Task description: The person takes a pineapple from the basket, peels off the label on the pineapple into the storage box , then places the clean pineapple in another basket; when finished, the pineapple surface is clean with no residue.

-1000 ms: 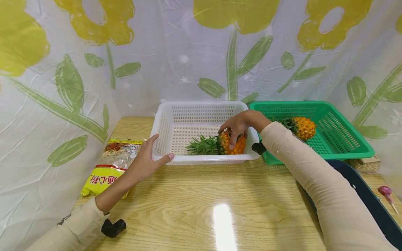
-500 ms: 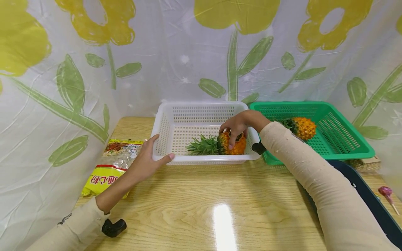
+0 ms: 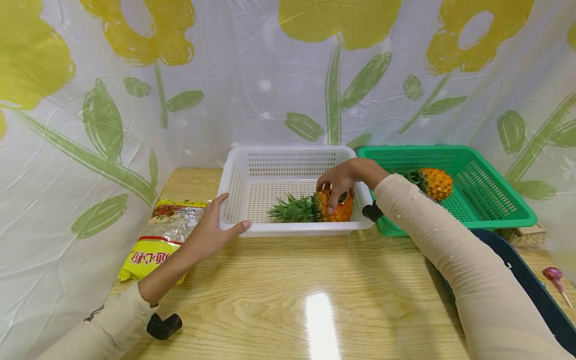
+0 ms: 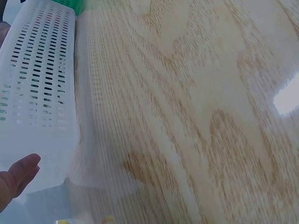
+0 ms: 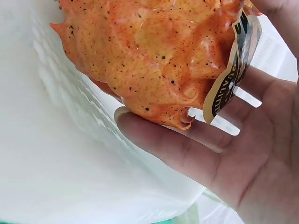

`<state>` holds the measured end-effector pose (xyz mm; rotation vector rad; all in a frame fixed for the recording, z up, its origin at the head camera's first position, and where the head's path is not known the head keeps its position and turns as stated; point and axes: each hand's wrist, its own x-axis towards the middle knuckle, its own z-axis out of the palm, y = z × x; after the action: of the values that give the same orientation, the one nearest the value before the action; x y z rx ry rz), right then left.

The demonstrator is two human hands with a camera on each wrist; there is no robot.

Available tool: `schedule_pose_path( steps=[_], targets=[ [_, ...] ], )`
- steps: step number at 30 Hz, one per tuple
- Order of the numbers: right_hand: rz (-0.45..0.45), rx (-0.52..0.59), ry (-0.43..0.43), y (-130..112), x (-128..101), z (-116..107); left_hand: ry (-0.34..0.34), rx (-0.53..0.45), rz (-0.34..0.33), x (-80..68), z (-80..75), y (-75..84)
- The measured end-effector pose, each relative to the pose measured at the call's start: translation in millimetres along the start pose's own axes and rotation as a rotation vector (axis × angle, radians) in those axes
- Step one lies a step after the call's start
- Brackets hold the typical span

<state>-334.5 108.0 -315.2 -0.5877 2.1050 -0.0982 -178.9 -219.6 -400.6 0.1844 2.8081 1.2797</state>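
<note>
- Pineapple (image 3: 332, 207) lies on its side in the white basket (image 3: 288, 229), near-right corner. Long axis runs 9–3 o'clock: crown to 9, fruit body to 3.
- My right hand (image 3: 342, 180) is on it from above, approx. 12 o'clock of the body; fingers curled over the top and near side. Right wrist view confirms: fingers (image 5: 177, 149) cup the orange skin, paper tag (image 5: 231, 70) against the palm. Clamped on the fruit.
- My left hand (image 3: 215, 227) is at the basket's near-left corner, approx. 9 o'clock of the pineapple, well apart from it. Thumb along the front rim, fingers up the left wall; steadying grip on the basket. Left wrist view shows only the thumb (image 4: 16, 175) by the slotted wall.
- Right hand is the nearer one, by far.
- Second pineapple (image 3: 431, 182) sits in the green basket (image 3: 495, 220), at 3 o'clock of the white one.
- Snack bag (image 3: 157, 240) on the bench (image 3: 315, 300), at 9 o'clock of my left hand.
- Vs. 1 s ago: no real change. Fruit, both hands and both baskets in the same places; slight camera drift only.
</note>
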Motion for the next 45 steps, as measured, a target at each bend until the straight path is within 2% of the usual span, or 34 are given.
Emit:
schedule_pose_path(
  steps=[8,15,30,45],
  targets=[
    [-0.031,-0.034,0.034,3.9,-0.7,-3.4,0.003,-0.004,0.008,-0.1,0.1,0.2],
    [-0.080,-0.028,0.070,4.9,-10.9,-8.1,0.000,-0.003,0.001,-0.8,-0.1,0.5],
    [-0.137,0.052,0.238,9.0,-39.0,-14.6,-0.007,0.012,-0.016,-1.6,-1.0,2.9],
    [-0.194,0.012,0.266,-2.2,-75.9,-7.1,-0.022,0.029,-0.016,-2.4,-2.1,5.0]
  ],
)
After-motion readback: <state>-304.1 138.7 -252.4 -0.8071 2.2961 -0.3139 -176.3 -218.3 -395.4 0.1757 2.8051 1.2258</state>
